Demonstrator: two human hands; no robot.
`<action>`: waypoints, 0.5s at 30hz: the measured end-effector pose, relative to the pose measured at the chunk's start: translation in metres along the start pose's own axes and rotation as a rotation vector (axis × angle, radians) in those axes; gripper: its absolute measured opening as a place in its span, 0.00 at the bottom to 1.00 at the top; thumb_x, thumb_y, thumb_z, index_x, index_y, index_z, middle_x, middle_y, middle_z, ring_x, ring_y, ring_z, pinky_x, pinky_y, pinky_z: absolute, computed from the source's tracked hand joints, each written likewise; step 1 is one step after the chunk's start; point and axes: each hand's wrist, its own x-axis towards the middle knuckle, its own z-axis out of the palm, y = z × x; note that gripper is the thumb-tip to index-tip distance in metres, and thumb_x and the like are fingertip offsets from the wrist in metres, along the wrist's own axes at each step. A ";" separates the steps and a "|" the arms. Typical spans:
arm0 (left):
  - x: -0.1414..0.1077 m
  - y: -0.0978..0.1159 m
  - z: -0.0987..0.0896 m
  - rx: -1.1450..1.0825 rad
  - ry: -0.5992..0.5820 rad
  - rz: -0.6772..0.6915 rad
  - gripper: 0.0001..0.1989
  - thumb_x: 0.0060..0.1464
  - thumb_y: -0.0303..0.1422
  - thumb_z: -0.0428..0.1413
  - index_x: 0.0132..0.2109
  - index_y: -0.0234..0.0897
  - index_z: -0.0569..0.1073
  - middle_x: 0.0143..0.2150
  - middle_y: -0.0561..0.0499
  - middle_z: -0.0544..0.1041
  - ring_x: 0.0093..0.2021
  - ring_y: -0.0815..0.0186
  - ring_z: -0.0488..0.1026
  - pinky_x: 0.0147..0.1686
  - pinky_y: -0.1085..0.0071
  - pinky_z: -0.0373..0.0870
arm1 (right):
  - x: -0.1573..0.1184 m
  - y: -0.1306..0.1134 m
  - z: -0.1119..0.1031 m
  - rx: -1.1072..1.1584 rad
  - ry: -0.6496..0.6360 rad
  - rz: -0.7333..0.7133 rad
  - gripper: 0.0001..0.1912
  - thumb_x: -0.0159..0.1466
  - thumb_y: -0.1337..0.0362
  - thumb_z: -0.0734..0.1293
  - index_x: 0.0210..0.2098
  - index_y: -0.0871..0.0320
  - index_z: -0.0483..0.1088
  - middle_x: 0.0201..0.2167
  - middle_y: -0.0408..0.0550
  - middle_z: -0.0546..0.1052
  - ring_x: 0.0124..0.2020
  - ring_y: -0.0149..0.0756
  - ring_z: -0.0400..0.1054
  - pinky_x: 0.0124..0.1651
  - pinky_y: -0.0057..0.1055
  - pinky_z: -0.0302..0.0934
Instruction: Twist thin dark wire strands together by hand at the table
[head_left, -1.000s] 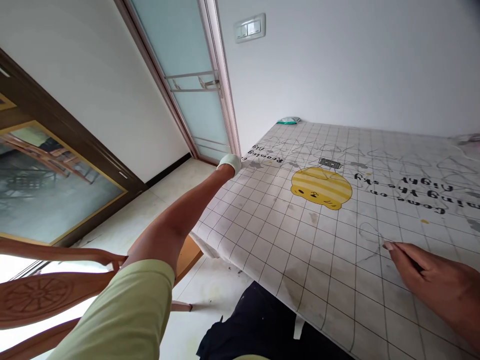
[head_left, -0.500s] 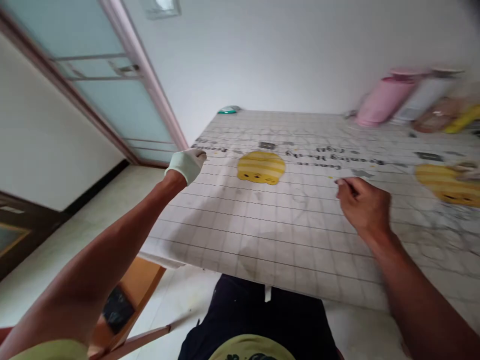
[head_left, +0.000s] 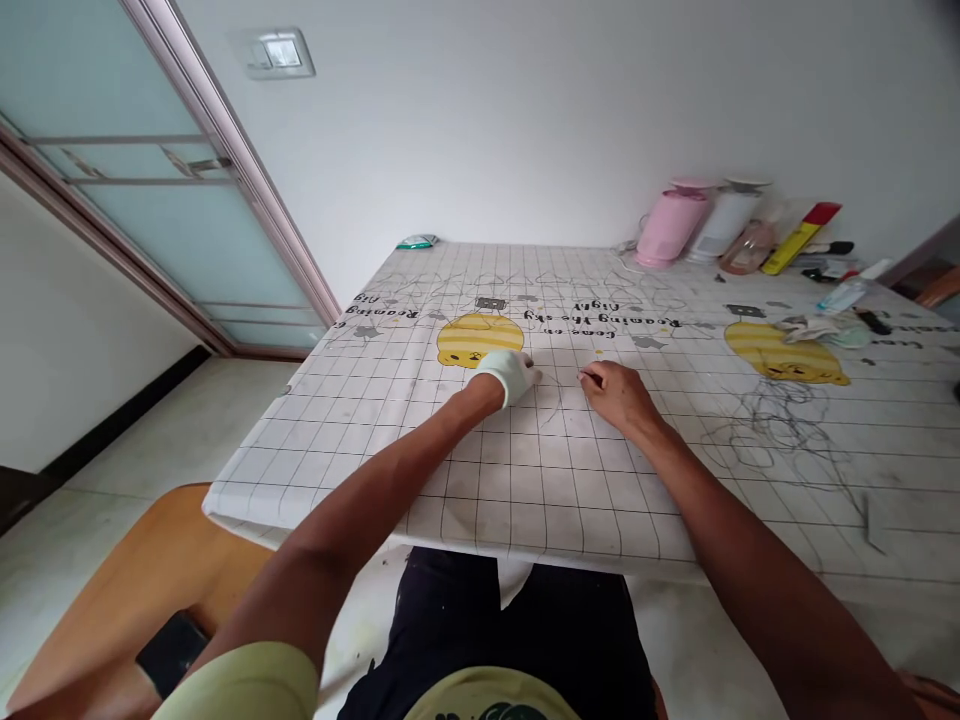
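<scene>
Some fine thread [head_left: 559,396] lay between the right hand [head_left: 618,396], pinched together, and the left hand [head_left: 517,377], closure indeterminable; a dark tangle [head_left: 784,425] lay right of both.

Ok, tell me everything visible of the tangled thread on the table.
The tangled thread looks thin and dark grey, lying in loose, overlapping loops on the checked table cover, to the right of the right hand. Its far edge overlaps a printed yellow figure; a strand trails toward a small pale piece. Its ends are too fine to make out.
</scene>
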 end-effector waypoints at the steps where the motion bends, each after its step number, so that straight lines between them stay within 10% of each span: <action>1: 0.006 0.006 0.004 0.017 0.002 0.000 0.14 0.60 0.39 0.57 0.41 0.36 0.85 0.38 0.40 0.83 0.41 0.52 0.79 0.39 0.64 0.71 | 0.000 0.000 0.001 -0.003 -0.005 0.002 0.14 0.69 0.59 0.62 0.28 0.55 0.69 0.27 0.48 0.75 0.29 0.37 0.64 0.34 0.35 0.54; 9: 0.009 0.020 0.019 0.021 0.093 0.043 0.13 0.60 0.30 0.55 0.44 0.33 0.85 0.46 0.36 0.83 0.47 0.53 0.79 0.44 0.64 0.71 | -0.002 -0.005 -0.002 0.060 -0.037 0.029 0.15 0.70 0.56 0.63 0.30 0.56 0.71 0.29 0.49 0.77 0.30 0.37 0.66 0.34 0.34 0.57; 15: -0.003 0.009 0.002 -0.504 0.278 -0.165 0.09 0.59 0.34 0.57 0.40 0.38 0.82 0.34 0.46 0.83 0.39 0.60 0.78 0.40 0.69 0.70 | 0.008 -0.007 0.001 0.486 -0.154 0.195 0.18 0.73 0.53 0.60 0.44 0.58 0.76 0.41 0.55 0.82 0.37 0.41 0.77 0.37 0.35 0.71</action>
